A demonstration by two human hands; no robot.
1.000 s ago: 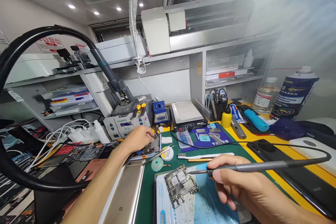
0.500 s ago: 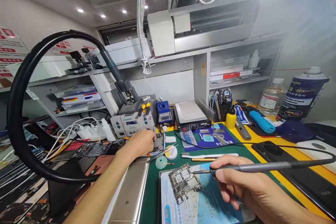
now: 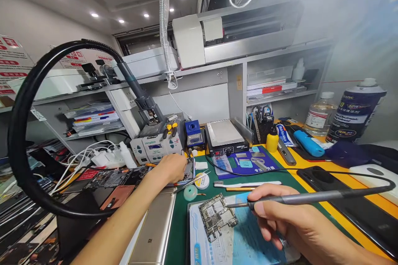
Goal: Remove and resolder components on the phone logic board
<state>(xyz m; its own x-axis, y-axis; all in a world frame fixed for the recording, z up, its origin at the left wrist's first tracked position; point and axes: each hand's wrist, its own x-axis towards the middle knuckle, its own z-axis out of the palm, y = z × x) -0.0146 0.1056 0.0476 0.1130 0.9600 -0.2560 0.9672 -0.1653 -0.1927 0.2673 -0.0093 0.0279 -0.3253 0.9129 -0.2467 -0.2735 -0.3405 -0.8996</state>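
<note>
My right hand (image 3: 280, 215) grips a soldering iron (image 3: 298, 198) like a pen. Its tip reaches the right side of a phone circuit board (image 3: 214, 219); whether they touch I cannot tell. The board lies on a blue and white pad (image 3: 248, 236). Farther off, my left hand (image 3: 175, 167) is bent over small parts in front of the soldering station (image 3: 157, 147). Its fingers are curled down and mostly hidden, so what they pinch does not show. Just right of it lie tweezers (image 3: 199, 180) and a round white-and-yellow tin (image 3: 202, 181).
A gold phone (image 3: 155, 232) lies under my left forearm. A roll of greenish tape (image 3: 190, 192) and a white brush (image 3: 245, 184) sit behind the pad. The iron's black cable (image 3: 373, 172) crosses the mat. A thick black hose (image 3: 18, 132) arches at the left.
My left hand has shifted slightly to the right and turned at the fingers. The soldering iron and board stay nearly the same, with the whole view moved a little.
</note>
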